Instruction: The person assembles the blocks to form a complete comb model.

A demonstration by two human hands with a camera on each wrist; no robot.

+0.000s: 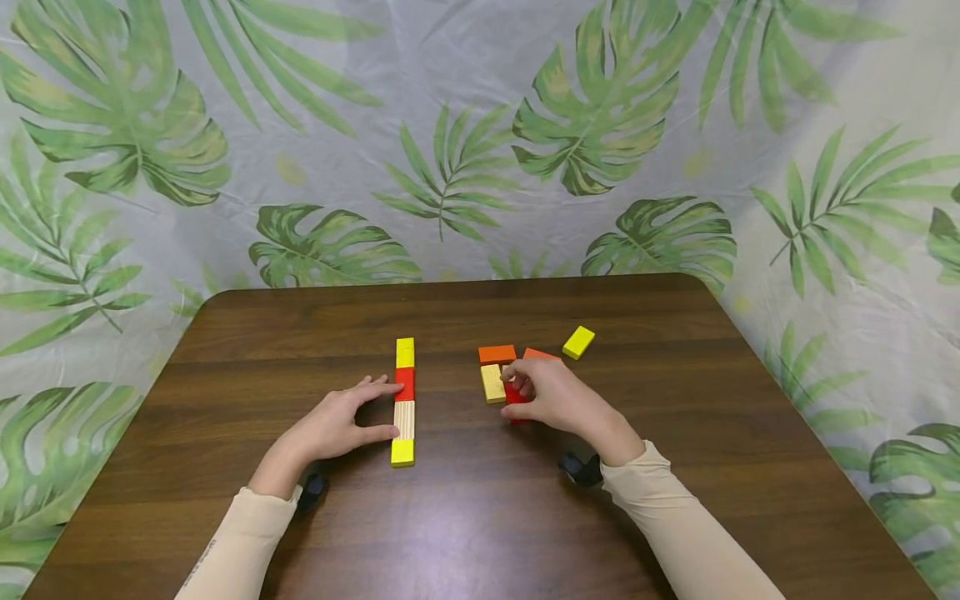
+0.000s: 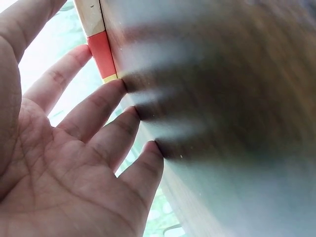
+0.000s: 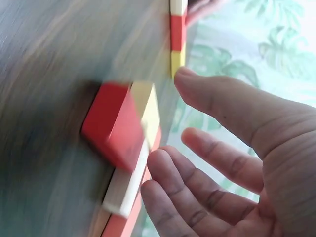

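Observation:
A straight row of wooden blocks lies in front of my left hand (image 1: 337, 422): a yellow block (image 1: 405, 352) at the far end, a red block (image 1: 405, 384), a striped plain-wood block (image 1: 404, 419) and a near yellow block (image 1: 402, 452). The index fingertip is at the red block and the thumb at the striped one; the other fingers spread against the table in the left wrist view. My right hand (image 1: 558, 398) hovers at a loose group, thumb and fingers apart, beside a red block (image 3: 116, 126). Around that block are a cream block (image 1: 492, 384) and a pale block (image 3: 123, 190).
An orange block (image 1: 497, 355) lies behind the cream one, and another orange block (image 1: 542, 354) is partly covered by the right hand. Farther right sits a single yellow block (image 1: 579, 342). The brown wooden table (image 1: 450, 533) ends at a leaf-patterned cloth (image 1: 465, 100).

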